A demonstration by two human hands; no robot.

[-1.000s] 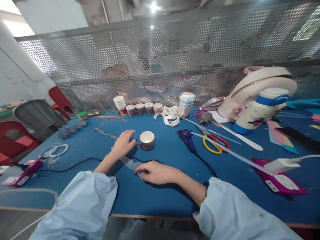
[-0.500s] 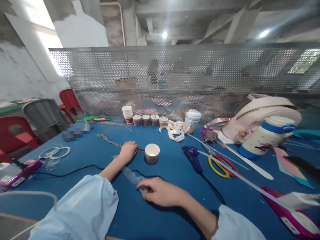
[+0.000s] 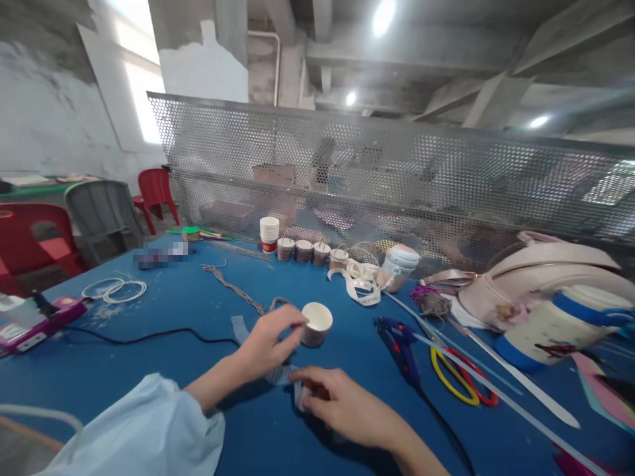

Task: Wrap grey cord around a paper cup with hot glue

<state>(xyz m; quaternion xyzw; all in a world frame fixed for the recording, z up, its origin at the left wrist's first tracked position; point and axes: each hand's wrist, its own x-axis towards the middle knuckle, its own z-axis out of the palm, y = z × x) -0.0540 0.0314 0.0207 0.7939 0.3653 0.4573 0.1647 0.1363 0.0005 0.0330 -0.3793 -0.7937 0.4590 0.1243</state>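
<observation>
A small white paper cup with a greyish outer wall stands on the blue table. My left hand is at the cup's left side, fingertips by its rim, thumb and fingers apart; whether they touch it is hard to tell. A pale translucent ribbon strip runs beneath my left hand towards my right. Just in front of the cup, my right hand has thumb and forefinger curled in around the strip's end. Behind my left hand, a twisted grey-brown cord lies stretched across the table towards the cup.
Right of the cup lie a blue glue gun and scissors with red and yellow handles. Wrapped cups, a stack of paper cups and white ribbon line the back. Power strip at left; bottle at right.
My left hand has left the cord and come over to the cup's side. My right hand stays at the strip's end. The view has shifted.
</observation>
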